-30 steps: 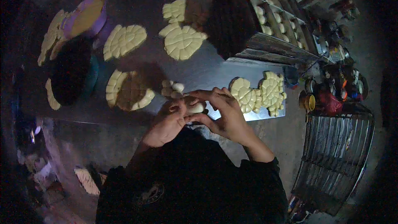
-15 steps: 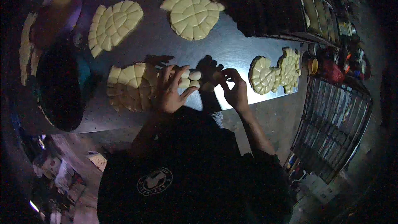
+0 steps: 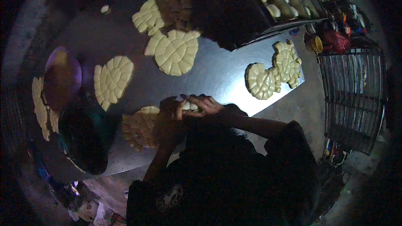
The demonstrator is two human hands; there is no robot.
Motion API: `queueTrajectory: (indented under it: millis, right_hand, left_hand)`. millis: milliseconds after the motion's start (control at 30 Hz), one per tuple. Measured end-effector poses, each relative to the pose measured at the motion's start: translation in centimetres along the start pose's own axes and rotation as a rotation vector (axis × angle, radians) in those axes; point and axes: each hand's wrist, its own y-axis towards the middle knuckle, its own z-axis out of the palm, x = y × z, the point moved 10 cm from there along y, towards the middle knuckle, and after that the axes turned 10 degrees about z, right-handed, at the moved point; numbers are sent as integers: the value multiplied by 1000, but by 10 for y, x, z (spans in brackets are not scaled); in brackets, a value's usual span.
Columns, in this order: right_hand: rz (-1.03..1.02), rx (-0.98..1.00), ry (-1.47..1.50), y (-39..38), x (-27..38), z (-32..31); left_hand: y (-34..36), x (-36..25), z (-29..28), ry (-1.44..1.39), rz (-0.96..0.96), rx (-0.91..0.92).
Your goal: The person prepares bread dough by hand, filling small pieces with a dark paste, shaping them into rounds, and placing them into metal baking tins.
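At the near edge of the metal table, my two hands meet around a few pale dough balls (image 3: 190, 106). My right hand (image 3: 209, 105) curls over them from the right, fingers bent. Mostly in shadow, my left hand (image 3: 172, 115) closes on them from the other side. Just left of it lies a flat round of dough cut into pieces (image 3: 142, 127), partly dark in shadow. Farther off are another scored dough round (image 3: 175, 53) and a half-round slab (image 3: 113, 81). How many balls are between my hands is partly hidden.
A dark bowl or basin (image 3: 83, 140) and a purplish bowl (image 3: 63, 75) stand at the left. Divided dough rounds (image 3: 261, 81) sit at the table's right end. A tray with rows of dough balls (image 3: 274, 10) rests at the back right. A metal rack (image 3: 351, 96) stands beyond.
My right hand has moved left and joined my left hand at the dough balls, which they now enclose. The view has shifted, showing more of the table's far side.
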Motion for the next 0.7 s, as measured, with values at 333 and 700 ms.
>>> queueTrajectory:
  millis: [333, 700]
  right_hand:
    - [-319, 584, 557, 59, 29, -67]
    - [354, 665, 1560, -82, -125, -423]
  left_hand:
    - [17, 55, 50, -682, -176, 318]
    - [153, -89, 26, -330, -361, 107]
